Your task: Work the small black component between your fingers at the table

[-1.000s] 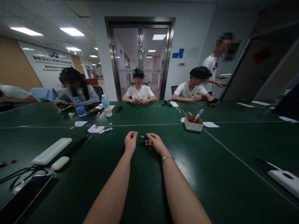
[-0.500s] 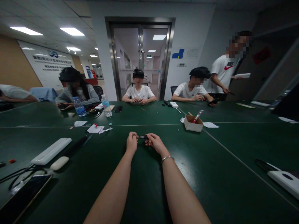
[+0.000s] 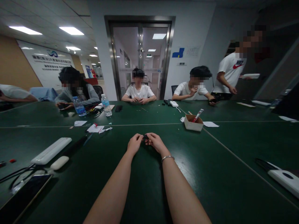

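A small dark object (image 3: 145, 137) is held between my two hands above the green table (image 3: 149, 174). My right hand (image 3: 156, 143) pinches its right end, with a silver bracelet (image 3: 168, 158) round the wrist. The fingers of my left hand (image 3: 135, 143) are closed at the object's left end, which they cover. The object is too small to make out exactly.
A small box (image 3: 193, 123) with a red and clear item stands ahead on the right. Paper scraps (image 3: 95, 129), two water bottles (image 3: 106, 105), a white power bank (image 3: 51, 151) and a phone (image 3: 25, 194) lie or stand leftward. Several people are around the table's far side.
My left hand has moved right and closed on the near end of the dark object. My right hand has stayed in place. A standing person at the right has shifted rightward.
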`<state>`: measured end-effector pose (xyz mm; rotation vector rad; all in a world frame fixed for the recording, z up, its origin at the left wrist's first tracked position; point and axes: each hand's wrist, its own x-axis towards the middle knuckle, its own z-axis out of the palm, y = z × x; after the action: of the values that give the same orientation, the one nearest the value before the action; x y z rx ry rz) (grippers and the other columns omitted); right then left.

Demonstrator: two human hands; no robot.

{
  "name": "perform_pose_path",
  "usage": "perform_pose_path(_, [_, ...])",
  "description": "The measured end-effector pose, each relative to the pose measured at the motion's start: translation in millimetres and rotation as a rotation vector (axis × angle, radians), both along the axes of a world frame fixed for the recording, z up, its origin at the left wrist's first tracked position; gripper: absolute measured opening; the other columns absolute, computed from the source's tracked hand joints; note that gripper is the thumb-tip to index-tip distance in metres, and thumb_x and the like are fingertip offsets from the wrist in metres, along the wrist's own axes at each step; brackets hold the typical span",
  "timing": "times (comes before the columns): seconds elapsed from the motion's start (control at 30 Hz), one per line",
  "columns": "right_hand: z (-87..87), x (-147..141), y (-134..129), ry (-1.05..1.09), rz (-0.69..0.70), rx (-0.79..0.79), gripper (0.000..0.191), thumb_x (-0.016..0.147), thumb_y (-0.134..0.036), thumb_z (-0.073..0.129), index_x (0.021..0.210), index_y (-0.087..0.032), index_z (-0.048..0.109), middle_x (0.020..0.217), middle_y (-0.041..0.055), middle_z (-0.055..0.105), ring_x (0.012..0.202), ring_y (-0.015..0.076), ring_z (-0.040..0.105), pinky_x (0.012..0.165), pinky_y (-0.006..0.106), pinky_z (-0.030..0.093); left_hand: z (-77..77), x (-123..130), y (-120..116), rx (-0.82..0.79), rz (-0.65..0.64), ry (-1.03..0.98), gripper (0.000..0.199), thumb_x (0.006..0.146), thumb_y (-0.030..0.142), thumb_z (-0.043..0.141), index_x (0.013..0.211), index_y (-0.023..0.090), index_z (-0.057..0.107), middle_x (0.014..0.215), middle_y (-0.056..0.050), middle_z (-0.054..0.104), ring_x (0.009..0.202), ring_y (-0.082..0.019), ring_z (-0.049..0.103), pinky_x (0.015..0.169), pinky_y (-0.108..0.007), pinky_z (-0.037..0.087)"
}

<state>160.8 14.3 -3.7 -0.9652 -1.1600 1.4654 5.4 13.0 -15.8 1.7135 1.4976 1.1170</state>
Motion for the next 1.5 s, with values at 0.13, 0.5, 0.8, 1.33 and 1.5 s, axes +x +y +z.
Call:
perform_pose_path(0.13, [0.8, -0.2, -0.5, -0.001, 0.002, 0.004, 0.027, 0.076, -0.037, 0.065, 0.089, -0.014, 0.061, 0.057, 0.0000, 0.061, 0.046, 0.0086, 0.054, 0.047, 0.021, 0.042, -4.9, 0.8, 4.0, 0.040, -0.004, -0.117, 0.020, 0.081, 0.038, 0.052, 0.088, 0.022, 0.061, 0.086, -0.002, 0.065, 0.080, -0.016, 0.059, 0.075, -0.027, 0.044])
perform_pose_path(0.5, [0.7, -0.3, -0.4, 0.004, -0.005, -0.001, 0.027, 0.076, -0.037, 0.066, 0.089, -0.014, 0.062, 0.058, 0.0005, 0.062, 0.046, 0.0088, 0.054, 0.047, 0.021, 0.042, -6.5, 1.7, 4.8, 0.125, -0.035, -0.234, 0.013, 0.077, 0.027, 0.057, 0.088, 0.020, 0.056, 0.083, -0.001, 0.060, 0.077, -0.013, 0.057, 0.074, -0.026, 0.044])
perform_pose_path(0.8, [-0.4, -0.3, -0.1, -0.008, 0.004, 0.005, 0.032, 0.075, -0.039, 0.066, 0.091, -0.012, 0.061, 0.057, 0.0002, 0.062, 0.045, 0.0086, 0.054, 0.046, 0.021, 0.040, -6.3, 2.4, 6.7, 0.074, -0.039, -0.271, 0.017, 0.081, 0.034, 0.054, 0.087, 0.018, 0.058, 0.080, -0.002, 0.062, 0.077, -0.014, 0.059, 0.072, -0.026, 0.045])
perform_pose_path(1.33, [1.0, -0.9, -0.4, 0.006, -0.005, -0.009, 0.027, 0.075, -0.037, 0.067, 0.089, -0.014, 0.062, 0.056, 0.0002, 0.061, 0.045, 0.0088, 0.053, 0.047, 0.021, 0.043, -1.1, 0.9, 3.7, 0.013, -0.037, -0.234, 0.020, 0.082, 0.039, 0.051, 0.087, 0.021, 0.059, 0.080, -0.001, 0.061, 0.074, -0.014, 0.056, 0.068, -0.025, 0.042])
perform_pose_path(1.5, [2.1, -0.7, -1.3, 0.004, -0.004, -0.008, 0.027, 0.075, -0.037, 0.067, 0.088, -0.014, 0.063, 0.055, -0.0002, 0.061, 0.046, 0.0088, 0.053, 0.048, 0.021, 0.043, -0.6, 1.8, 3.2, 0.008, -0.016, -0.261, 0.019, 0.082, 0.036, 0.051, 0.088, 0.021, 0.059, 0.083, -0.001, 0.062, 0.071, -0.013, 0.056, 0.066, -0.024, 0.043])
